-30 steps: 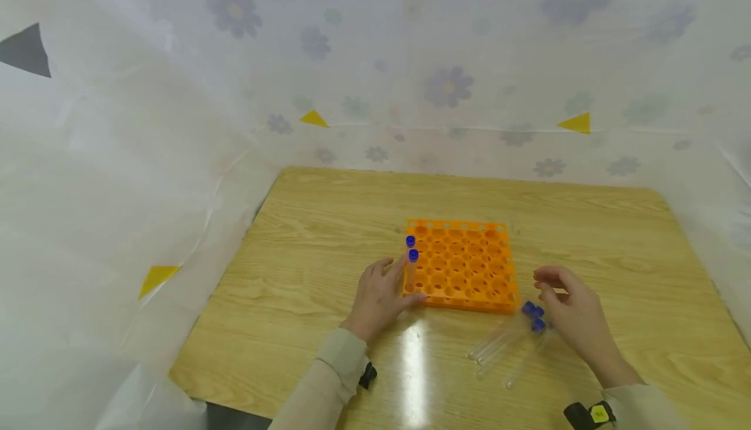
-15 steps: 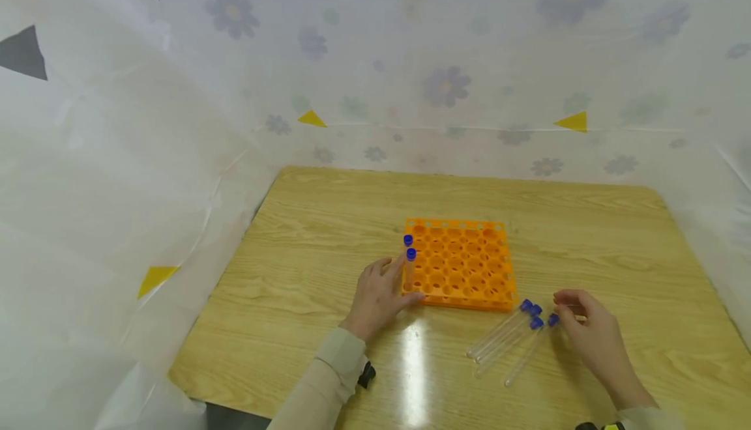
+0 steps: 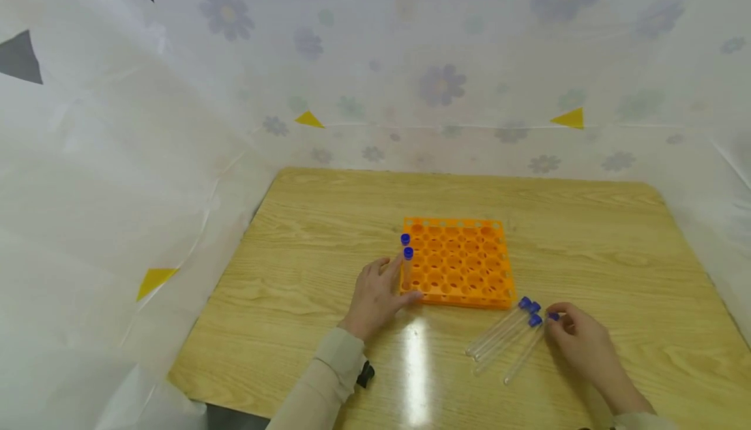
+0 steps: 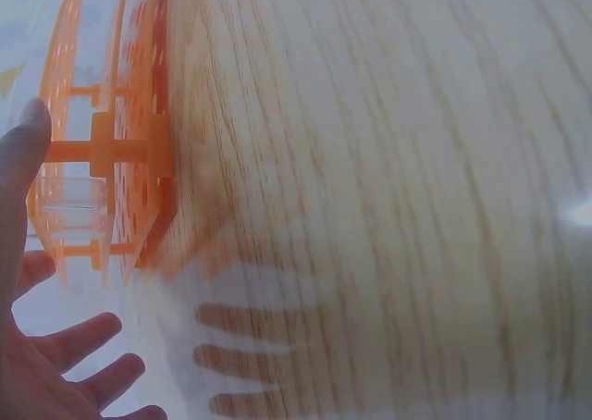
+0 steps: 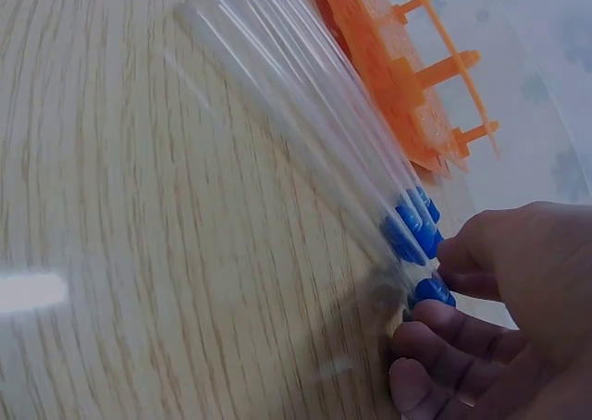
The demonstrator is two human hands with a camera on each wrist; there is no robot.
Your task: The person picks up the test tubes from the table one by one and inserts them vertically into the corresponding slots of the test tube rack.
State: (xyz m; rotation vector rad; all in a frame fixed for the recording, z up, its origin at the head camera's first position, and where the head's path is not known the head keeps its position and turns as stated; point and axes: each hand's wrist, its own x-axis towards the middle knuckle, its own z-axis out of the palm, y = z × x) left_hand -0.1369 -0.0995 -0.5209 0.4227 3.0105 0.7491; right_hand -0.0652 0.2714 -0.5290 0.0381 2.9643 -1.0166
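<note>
An orange test tube rack (image 3: 462, 301) stands on the wooden table, with two blue-capped clear tubes upright (image 3: 407, 267) in its left column. At the rack's front left corner is my left hand (image 3: 374, 300), thumb along the front edge and index finger at the left side. In the left wrist view its other fingers (image 4: 88, 341) spread away from the rack. My right hand (image 3: 583, 345) pinches the blue cap (image 5: 433, 291) of a clear test tube (image 3: 521, 359) lying on the table. Three more capped tubes (image 3: 495, 337) lie just left of it, bases toward me.
The rack's front right corner stands close to the lying caps (image 3: 525, 303). A white flower-patterned sheet (image 3: 375, 91) with yellow triangles hangs behind and to the left of the table (image 3: 328, 221). Light reflects off the tabletop in front of the rack.
My right hand has moved back and right of the lying tubes, then come in onto the rightmost cap. The left hand keeps its place at the rack; the view has shifted slightly.
</note>
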